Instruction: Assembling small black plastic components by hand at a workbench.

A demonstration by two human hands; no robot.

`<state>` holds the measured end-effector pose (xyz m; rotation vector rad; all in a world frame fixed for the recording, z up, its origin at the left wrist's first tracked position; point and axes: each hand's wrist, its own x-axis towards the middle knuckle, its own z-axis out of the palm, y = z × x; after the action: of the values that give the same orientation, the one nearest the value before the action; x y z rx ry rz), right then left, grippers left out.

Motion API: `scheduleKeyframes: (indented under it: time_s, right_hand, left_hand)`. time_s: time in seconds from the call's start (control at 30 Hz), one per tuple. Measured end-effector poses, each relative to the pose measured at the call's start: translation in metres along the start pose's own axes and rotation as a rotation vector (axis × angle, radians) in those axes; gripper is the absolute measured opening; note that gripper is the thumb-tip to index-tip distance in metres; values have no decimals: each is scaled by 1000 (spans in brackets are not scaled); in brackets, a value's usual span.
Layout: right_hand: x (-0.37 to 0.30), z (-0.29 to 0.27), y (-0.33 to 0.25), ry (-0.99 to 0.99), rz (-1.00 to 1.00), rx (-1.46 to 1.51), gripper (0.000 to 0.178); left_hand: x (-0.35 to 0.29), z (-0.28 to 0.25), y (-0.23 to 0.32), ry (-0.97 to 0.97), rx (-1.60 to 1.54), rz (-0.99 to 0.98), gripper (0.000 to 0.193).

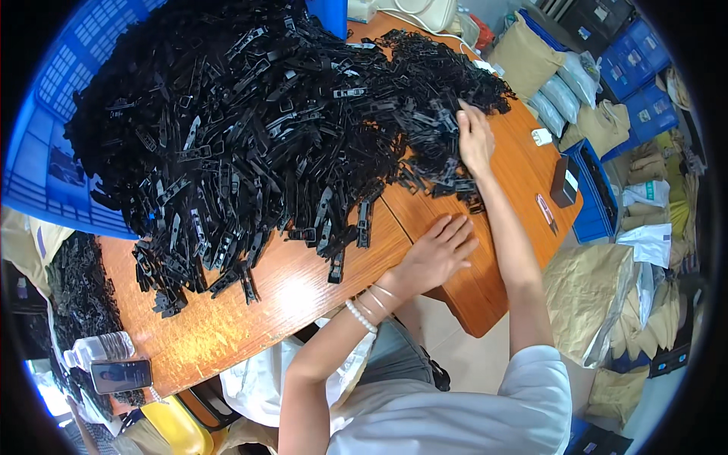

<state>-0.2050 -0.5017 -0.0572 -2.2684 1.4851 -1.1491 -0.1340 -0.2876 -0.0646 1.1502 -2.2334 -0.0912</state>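
A big heap of black plastic clip-like parts (265,136) covers much of the wooden table (250,326). Against its right side lies a pile of smaller black plastic pieces (432,114). My right hand (475,140) rests along the right edge of that pile, fingers stretched out and touching the pieces. Nearer to me, my left hand (440,254) lies over the table's front edge with its fingers apart, just below the small pieces. Nothing shows in it. Bracelets circle the left wrist.
A blue plastic basket (57,174) is tipped at the heap's left. A bottle (106,347) and phone (121,376) lie at the near left. On the right are red-handled pliers (547,212), a dark box (564,182), a blue bin (591,193) and several sacks (527,53).
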Motion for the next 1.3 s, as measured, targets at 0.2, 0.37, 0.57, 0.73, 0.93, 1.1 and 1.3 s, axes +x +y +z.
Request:
scheduleKeyframes:
  time_s: [0.2, 0.37, 0.57, 0.73, 0.93, 1.1, 1.3]
  right_hand:
    - [-23, 21, -38, 59, -151, 10, 39]
    - [-32, -3, -51, -91, -143, 46, 24]
    - [16, -26, -28, 94, -219, 84, 23]
    - [113, -23, 96, 263, 19, 83, 38]
    - [141, -4, 154, -4, 173, 192, 46]
    - [129, 3, 140, -140, -9, 338, 44]
    - [103, 4, 97, -225, 34, 438, 37]
  left_hand:
    - [-6, -8, -3, 37, -6, -83, 34]
    - [-15, -18, -7, 61, -14, -105, 31]
    - [-14, -24, -2, 16, 98, 15, 23]
    - [21, -23, 6, -95, 70, 185, 39]
    - [29, -6, 6, -135, 41, 134, 36]
    - [33, -2, 9, -100, 19, 71, 33]
    - [37, 0, 6, -134, 86, 36, 34]
